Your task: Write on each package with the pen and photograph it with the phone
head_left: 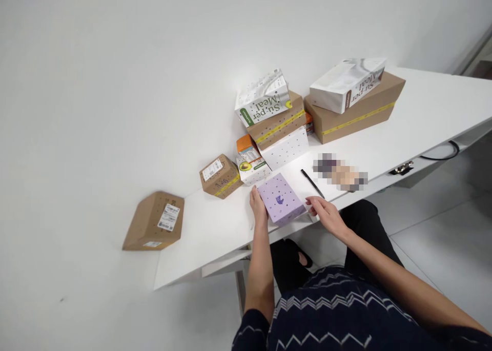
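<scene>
Lilac card with small dark dots covers the flat box (281,201) that lies at the near edge of the white tabletop (423,110), between the person's two hands. The left hand (258,203) lies along the box's left side, fingers pressed flat against it; its grip is loose, not closed around anything. The right hand (326,213) sits just off the box's near right corner, fingertips (309,202) touching or almost touching that corner, fingers extended and holding nothing.

Just beyond the right hand lies a black pen (312,183), apart from the box. Beyond the left hand stands a small carton with an avocado picture (251,166), and to that hand's left a small brown cardboard box with yellow tape (220,176). Farther left, well apart, a brown parcel with a white label (154,222) sits tilted against the white wall.

Farther back from both hands, a white dotted box (286,147) carries a taped brown box (277,120) with a "Su-per Meal" bag (263,97) on top. To its right a larger taped brown box (357,110) bears a second such bag (346,87).
</scene>
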`<state>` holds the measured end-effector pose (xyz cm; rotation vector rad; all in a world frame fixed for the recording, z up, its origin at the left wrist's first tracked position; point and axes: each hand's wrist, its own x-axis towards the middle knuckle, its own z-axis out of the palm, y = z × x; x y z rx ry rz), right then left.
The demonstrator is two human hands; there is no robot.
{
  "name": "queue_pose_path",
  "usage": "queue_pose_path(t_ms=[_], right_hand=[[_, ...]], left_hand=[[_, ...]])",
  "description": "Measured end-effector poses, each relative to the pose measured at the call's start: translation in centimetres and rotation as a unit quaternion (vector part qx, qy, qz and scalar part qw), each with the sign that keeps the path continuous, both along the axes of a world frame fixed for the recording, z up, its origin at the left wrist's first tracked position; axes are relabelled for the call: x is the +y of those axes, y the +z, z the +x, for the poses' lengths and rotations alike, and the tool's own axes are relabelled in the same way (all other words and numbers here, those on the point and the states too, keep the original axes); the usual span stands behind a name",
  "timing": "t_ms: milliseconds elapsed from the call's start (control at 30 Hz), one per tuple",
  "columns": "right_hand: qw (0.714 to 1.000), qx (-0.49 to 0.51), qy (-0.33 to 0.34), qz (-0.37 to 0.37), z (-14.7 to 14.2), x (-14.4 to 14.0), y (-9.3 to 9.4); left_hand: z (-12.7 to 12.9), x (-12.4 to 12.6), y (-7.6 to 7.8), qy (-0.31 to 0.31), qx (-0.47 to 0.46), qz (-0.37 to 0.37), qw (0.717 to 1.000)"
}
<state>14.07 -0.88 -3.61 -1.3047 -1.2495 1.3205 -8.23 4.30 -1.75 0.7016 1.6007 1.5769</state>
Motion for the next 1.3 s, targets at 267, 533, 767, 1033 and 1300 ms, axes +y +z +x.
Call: queue_pose_path(t_ms=[267, 533, 767, 1033, 1300], right_hand=[[0.991, -0.103, 0.063, 0.052, -1.8, 1.8, 1.9], [0.995, 0.002, 0.072, 0.072, -3.6, 1.0, 1.4], [0.992, 0.100, 0.067, 0.029, -4.4, 1.2, 0.1], [0.993, 0.093, 0.063, -0.020, -4.8, 1.5, 0.2], [0.985, 0.146, 0.084, -0.044, -3.7, 1.7, 0.8]], left_hand=[[0.9, -7.3, -1.0, -0.105, -0.048, -0.045, 0.992], [2.8, -7.2, 0.7, -0.107, 0.119, 0.025, 0.987], [3.9, -7.7, 2.6, -0.027, 0.366, 0.076, 0.927], [5.4, -8.2, 2.1, -0.015, 0.524, 0.081, 0.848], [5.8, -9.1, 1.1, -0.038, 0.524, 0.134, 0.840]])
